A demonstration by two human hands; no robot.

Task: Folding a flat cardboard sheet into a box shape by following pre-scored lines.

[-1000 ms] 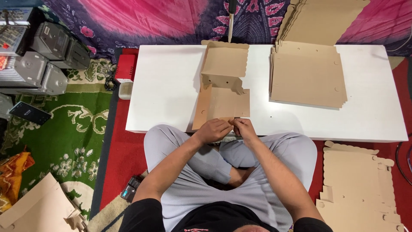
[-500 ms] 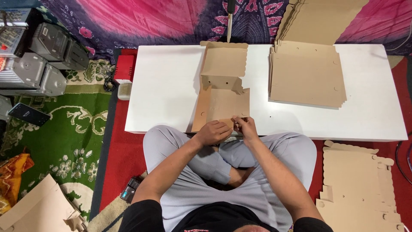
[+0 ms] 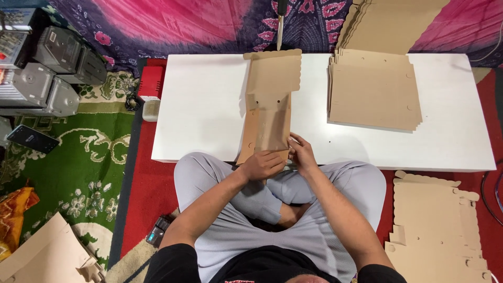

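Note:
A flat brown cardboard box blank (image 3: 270, 102), partly folded, lies lengthwise on the white table (image 3: 209, 105), its near end at the table's front edge. My left hand (image 3: 264, 164) grips that near edge from the left. My right hand (image 3: 301, 153) pinches the same edge from the right. Both hands meet over my crossed legs in grey trousers. The blank's side panels stand folded inward, so it looks narrow.
A stack of flat cardboard blanks (image 3: 373, 94) lies on the table's right half, with more leaning on the cloth behind. Loose blanks lie on the floor at right (image 3: 437, 225) and lower left (image 3: 42, 257). Grey metal boxes (image 3: 42, 78), a phone (image 3: 31, 139) and a red box (image 3: 151, 84) sit left.
The blank's sides have folded inward and it looks narrower than before. My hands stay at its near edge, shifted slightly.

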